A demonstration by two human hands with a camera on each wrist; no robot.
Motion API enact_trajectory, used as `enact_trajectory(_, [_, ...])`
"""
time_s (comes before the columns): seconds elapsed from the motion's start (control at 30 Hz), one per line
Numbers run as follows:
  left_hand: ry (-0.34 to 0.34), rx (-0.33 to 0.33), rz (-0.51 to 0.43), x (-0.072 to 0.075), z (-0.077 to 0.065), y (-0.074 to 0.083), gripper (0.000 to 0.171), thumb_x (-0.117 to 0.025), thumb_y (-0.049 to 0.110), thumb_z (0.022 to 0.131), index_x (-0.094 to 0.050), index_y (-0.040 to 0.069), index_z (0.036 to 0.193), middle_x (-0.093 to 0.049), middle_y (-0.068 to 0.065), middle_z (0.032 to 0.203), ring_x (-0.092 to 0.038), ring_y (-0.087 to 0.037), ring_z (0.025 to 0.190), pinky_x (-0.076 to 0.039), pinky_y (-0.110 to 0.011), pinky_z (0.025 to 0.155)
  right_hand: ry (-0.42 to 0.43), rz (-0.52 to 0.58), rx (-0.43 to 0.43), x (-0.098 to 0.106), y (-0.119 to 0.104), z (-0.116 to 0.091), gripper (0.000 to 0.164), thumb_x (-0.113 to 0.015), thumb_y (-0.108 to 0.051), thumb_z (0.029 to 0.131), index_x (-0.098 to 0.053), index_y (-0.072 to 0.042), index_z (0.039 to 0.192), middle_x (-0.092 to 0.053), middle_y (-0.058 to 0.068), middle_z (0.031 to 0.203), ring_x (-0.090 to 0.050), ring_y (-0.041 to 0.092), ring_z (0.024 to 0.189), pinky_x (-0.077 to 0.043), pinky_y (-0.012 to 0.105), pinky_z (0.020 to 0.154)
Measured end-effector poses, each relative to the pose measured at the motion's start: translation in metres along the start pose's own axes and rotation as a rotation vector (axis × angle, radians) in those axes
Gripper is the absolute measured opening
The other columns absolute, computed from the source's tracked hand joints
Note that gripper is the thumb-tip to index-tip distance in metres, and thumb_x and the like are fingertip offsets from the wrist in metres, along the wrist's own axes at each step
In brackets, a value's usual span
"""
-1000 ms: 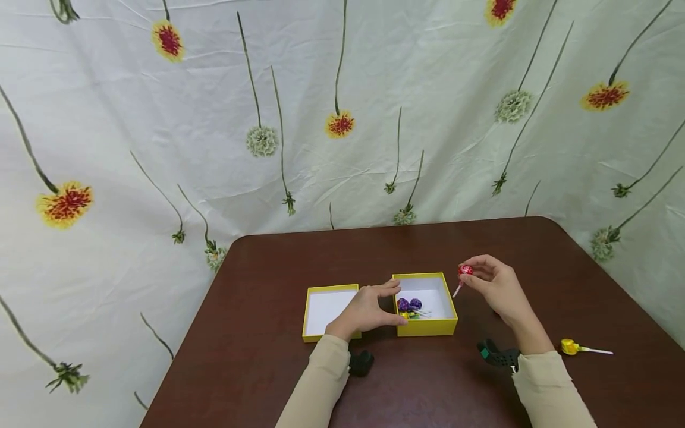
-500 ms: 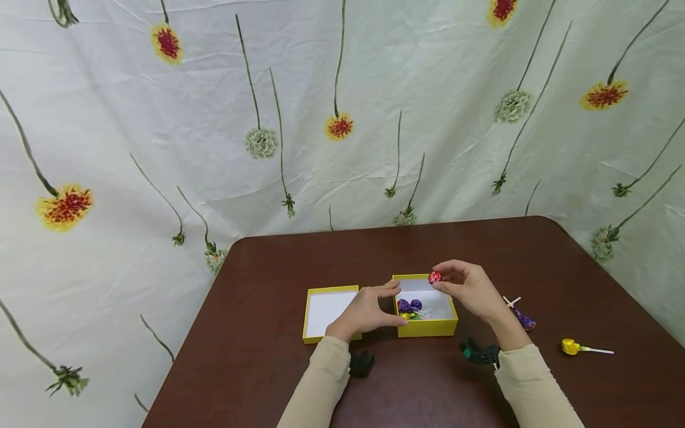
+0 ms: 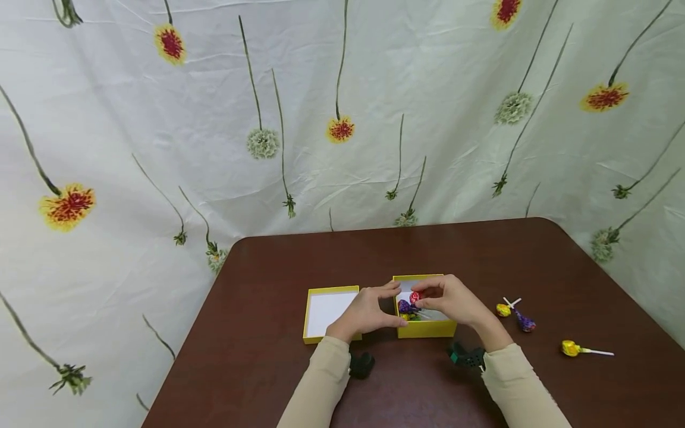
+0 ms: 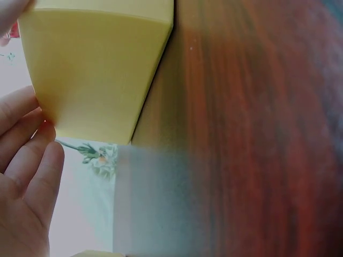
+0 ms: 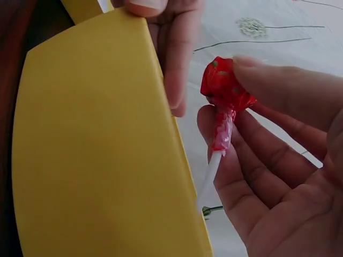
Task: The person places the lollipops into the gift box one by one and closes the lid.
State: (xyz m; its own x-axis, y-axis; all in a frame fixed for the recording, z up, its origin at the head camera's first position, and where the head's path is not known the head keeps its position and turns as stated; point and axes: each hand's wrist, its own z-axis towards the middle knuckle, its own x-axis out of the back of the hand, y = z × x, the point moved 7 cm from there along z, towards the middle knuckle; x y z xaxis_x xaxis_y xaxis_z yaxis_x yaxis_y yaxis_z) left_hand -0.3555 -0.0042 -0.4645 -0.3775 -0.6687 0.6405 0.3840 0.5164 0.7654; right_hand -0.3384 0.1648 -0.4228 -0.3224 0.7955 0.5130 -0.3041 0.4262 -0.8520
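My right hand [image 3: 452, 300] pinches a red-wrapped lollipop [image 5: 224, 85] by its candy head between thumb and fingers, its white stick pointing down. It is over the inside of a yellow box [image 3: 428, 330] with a white interior. My left hand [image 3: 366, 312] holds the box's left end, thumb at the near corner and fingers towards the far corner. In the left wrist view, those fingers [image 4: 32, 155] touch the yellow wall. Purple lollipops [image 3: 404, 306] and a yellow one lie at the left inside the box; my right hand hides part of the interior.
Left of the box lies its yellow-rimmed lid [image 3: 326, 312], white inside up. On the brown table [image 3: 267, 380] to the right are a purple lollipop [image 3: 526, 323], a yellow lollipop [image 3: 503, 310] and another yellow lollipop [image 3: 570, 348]. A flowered cloth hangs behind.
My right hand has carried the red lollipop leftward and down, from beside the box to within it. Lollipops behind my right arm have come into view. The left hand stays on the box.
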Motion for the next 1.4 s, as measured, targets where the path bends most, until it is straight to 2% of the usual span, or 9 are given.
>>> enact_trajectory(0.23, [0.003,-0.001,-0.002,-0.002,0.001,-0.002,0.076,-0.086,0.042,0.077,-0.058,0.015,0.142,-0.049,0.009,0.152,-0.044,-0.02,0.144,-0.042,-0.045,0.115,-0.056,0.022,-0.026,-0.013,0.009,0.003,0.02,-0.074,-0.006,0.089,-0.071,0.002,0.106,-0.07,0.013,0.096,-0.065,0.022,0.084,-0.058,0.023,0.071])
enact_trajectory(0.47, [0.013,-0.013,-0.002,0.0,0.003,-0.002,0.076,-0.086,0.042,0.076,-0.058,0.016,0.142,-0.049,0.011,0.151,-0.044,-0.018,0.144,-0.041,-0.044,0.116,-0.08,0.038,-0.04,-0.02,0.013,0.008,0.018,-0.076,-0.006,0.087,-0.073,0.001,0.103,-0.071,0.012,0.094,-0.064,0.02,0.081,-0.057,0.024,0.069])
enact_trajectory(0.8, [0.002,-0.023,-0.011,0.0,0.003,-0.001,0.076,-0.086,0.04,0.078,-0.057,0.011,0.142,-0.048,0.008,0.153,-0.041,-0.017,0.146,-0.038,-0.046,0.117,-0.064,0.019,-0.008,-0.029,0.01,0.011,0.012,-0.075,0.001,0.086,-0.073,0.004,0.098,-0.072,0.014,0.09,-0.065,0.017,0.08,-0.056,0.02,0.068])
enact_trajectory(1.0, [0.001,-0.008,-0.008,-0.002,0.003,-0.002,0.076,-0.084,0.045,0.078,-0.058,0.015,0.142,-0.048,0.01,0.153,-0.043,-0.02,0.145,-0.039,-0.047,0.116,-0.075,-0.022,0.021,-0.034,0.011,0.011,0.012,-0.071,0.005,0.087,-0.073,0.006,0.098,-0.073,0.017,0.092,-0.069,0.017,0.082,-0.059,0.023,0.071])
enact_trajectory(1.4, [0.002,-0.018,-0.001,-0.001,0.001,0.0,0.076,-0.085,0.043,0.078,-0.058,0.01,0.142,-0.048,0.006,0.154,-0.043,-0.022,0.144,-0.039,-0.048,0.116,-0.044,-0.008,-0.022,-0.028,0.014,0.009,0.012,-0.071,0.001,0.089,-0.074,0.006,0.099,-0.074,0.015,0.092,-0.068,0.016,0.083,-0.058,0.022,0.071])
